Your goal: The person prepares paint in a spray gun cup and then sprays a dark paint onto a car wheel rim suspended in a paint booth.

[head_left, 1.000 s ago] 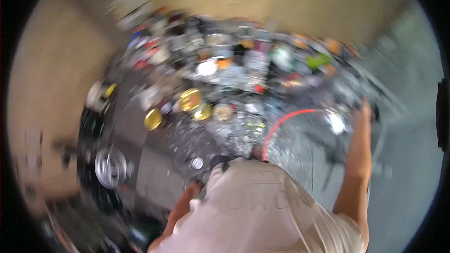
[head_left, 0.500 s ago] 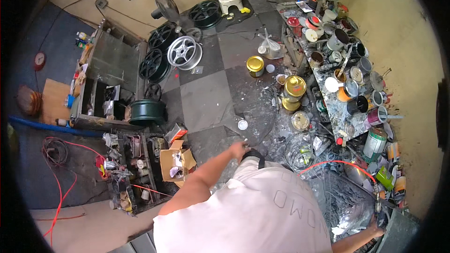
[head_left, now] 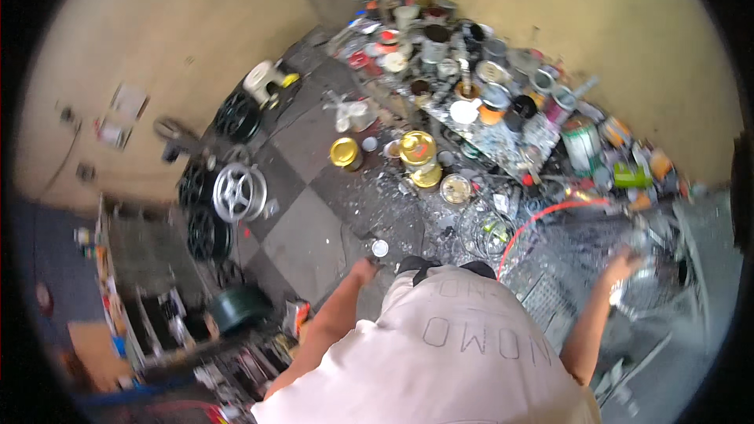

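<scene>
My left hand (head_left: pixel 364 271) is in front of my body over the floor, fingers closed together; what they hold, if anything, is too small to make out. Just beyond it, a small white round lid or cup (head_left: pixel 380 248) lies on the tiles. My right hand (head_left: pixel 623 265) reaches out to the right, smeared by motion, so its fingers cannot be read. Beside it is a shiny crumpled silvery heap (head_left: pixel 646 286), blurred. A red hose (head_left: pixel 534 220) curves from the floor toward the cluttered right side, ending beyond my right hand.
Paint cans crowd a spattered board (head_left: pixel 503 137) at the far right. Gold-lidded cans (head_left: pixel 345 153) stand on the floor ahead. A silver wheel rim (head_left: pixel 240 192) leans among dark rims at the left, near a grey cabinet (head_left: pixel 149 259). Coiled wire (head_left: pixel 491 235) lies by my feet.
The view has swung to the right, so the room appears turned. My right hand has come up and forward from the lower right corner. My left hand stays low before me.
</scene>
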The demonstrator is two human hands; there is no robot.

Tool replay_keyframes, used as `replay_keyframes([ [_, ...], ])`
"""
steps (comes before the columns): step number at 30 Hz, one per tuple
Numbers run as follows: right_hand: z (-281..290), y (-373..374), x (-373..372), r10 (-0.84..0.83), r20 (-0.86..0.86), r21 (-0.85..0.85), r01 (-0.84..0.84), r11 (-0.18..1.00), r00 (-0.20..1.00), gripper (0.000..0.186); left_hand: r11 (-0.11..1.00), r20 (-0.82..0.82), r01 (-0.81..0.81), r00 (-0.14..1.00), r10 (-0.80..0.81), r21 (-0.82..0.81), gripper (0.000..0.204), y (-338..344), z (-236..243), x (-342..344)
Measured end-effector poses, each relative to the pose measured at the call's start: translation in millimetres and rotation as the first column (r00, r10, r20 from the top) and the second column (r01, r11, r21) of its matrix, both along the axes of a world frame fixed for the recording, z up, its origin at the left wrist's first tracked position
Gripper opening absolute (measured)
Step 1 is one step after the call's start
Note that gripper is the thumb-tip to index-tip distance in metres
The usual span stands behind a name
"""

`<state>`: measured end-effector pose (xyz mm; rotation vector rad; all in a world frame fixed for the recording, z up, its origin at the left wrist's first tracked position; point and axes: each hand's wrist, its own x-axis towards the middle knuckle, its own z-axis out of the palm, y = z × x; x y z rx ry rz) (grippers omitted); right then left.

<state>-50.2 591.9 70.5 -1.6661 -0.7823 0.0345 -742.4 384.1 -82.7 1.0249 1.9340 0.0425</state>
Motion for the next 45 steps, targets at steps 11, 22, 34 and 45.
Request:
replay_keyframes([
  [11, -23, -275, -252, 0.493, -0.657, -0.662, -0.749, -0.015, 0.571, 0.064, 0.804, 0.631, 0.578, 0.573, -0.523, 0.141, 0.049, 153, 40, 115],
  [22, 2, -551, -276, -0.507, -0.293, -0.863, 0.004, 0.505, 0.810, 0.060, -0.347, 0.680, 0.913, -0.394, -0.618, 0.214, 0.050, 31, 11, 285],
  [34, -76, -691, -354, -0.477, -0.563, -0.788, -0.264, 0.556, 0.675, 0.054, -0.438, 0.591, 0.899, -0.351, -0.726, -0.004, 0.045, -87, 52, 349],
  [45, 22, -979, -254, -0.491, -0.855, 0.092, 0.980, 0.175, 0.168, 0.023, -0.636, 0.310, 0.767, -0.587, -0.748, -0.082, 0.045, -254, 103, 485],
])
